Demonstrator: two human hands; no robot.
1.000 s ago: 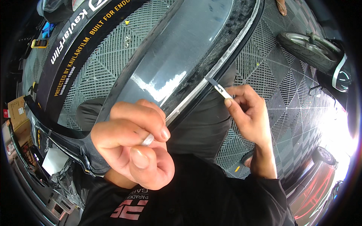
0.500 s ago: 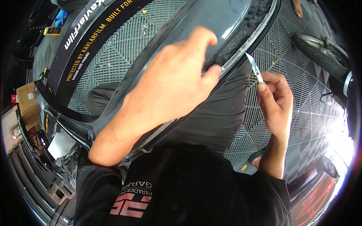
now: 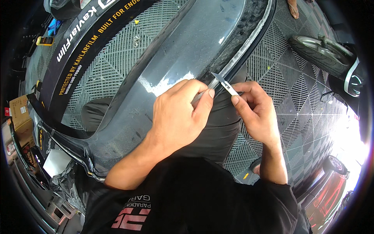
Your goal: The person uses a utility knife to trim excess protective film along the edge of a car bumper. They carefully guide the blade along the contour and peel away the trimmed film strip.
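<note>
A long grey, dusty car body panel (image 3: 175,46) lies across my lap, its inner side facing up. A pale strip (image 3: 249,41) runs along its right-hand edge, with a black border outside it. My left hand (image 3: 177,111) is closed, thumb and fingers pinching that strip at the near part of the edge. In my right hand (image 3: 257,111) is a slim cutter knife (image 3: 228,86), held between thumb and fingers. Its bare blade points up and left and lies over the strip, just beyond my left fingertips. Whether the blade touches the strip I cannot tell.
Grey grid tiles (image 3: 300,105) cover the floor. A black printed band (image 3: 83,54) curves along the left. A motorcycle wheel (image 3: 323,54) stands at the far right, and a person's foot (image 3: 293,8) shows at the top. Cardboard boxes (image 3: 20,113) are at the left.
My left hand has come down from above the panel and pinched the edge strip. My right hand has brought the knife leftward to that edge. The view has shifted slightly.
</note>
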